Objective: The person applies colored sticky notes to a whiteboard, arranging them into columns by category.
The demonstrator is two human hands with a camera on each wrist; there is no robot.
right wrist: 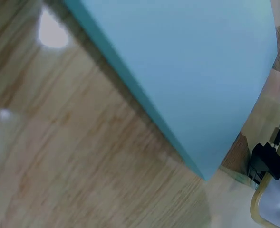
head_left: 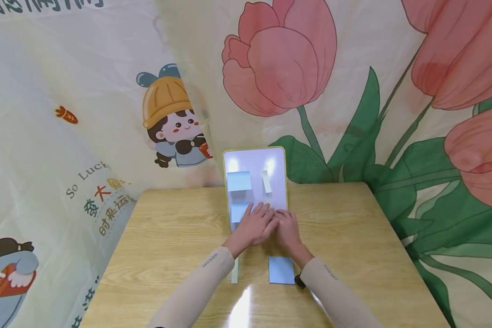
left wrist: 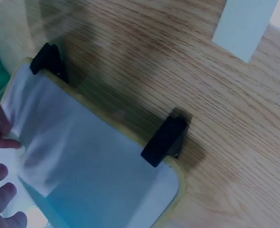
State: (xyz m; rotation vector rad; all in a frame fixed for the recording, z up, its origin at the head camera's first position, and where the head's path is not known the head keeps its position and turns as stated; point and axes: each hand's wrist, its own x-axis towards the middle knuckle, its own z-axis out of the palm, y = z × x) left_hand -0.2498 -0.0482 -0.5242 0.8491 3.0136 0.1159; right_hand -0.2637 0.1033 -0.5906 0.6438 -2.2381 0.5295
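Note:
A small whiteboard (head_left: 254,160) with a yellowish rim stands upright at the table's back edge. Two blue sticky notes (head_left: 238,181) are on its left side, and a pale green strip (head_left: 266,182) is on its upper right. Over the lower part of the board lies my left hand (head_left: 254,224), its fingers extended and touching my right hand (head_left: 287,228). The right hand's fingers are bent at the board's lower right. In the left wrist view a fingertip meets a pale piece (left wrist: 20,161) on the board; whether it is pinched or pressed is unclear.
A blue sticky note pad (head_left: 281,270) lies on the wooden table (head_left: 344,246) beside my right wrist. A pale green strip (head_left: 234,272) lies by my left forearm. Black feet (left wrist: 166,138) hold up the board. A printed cloth (head_left: 197,27) hangs behind.

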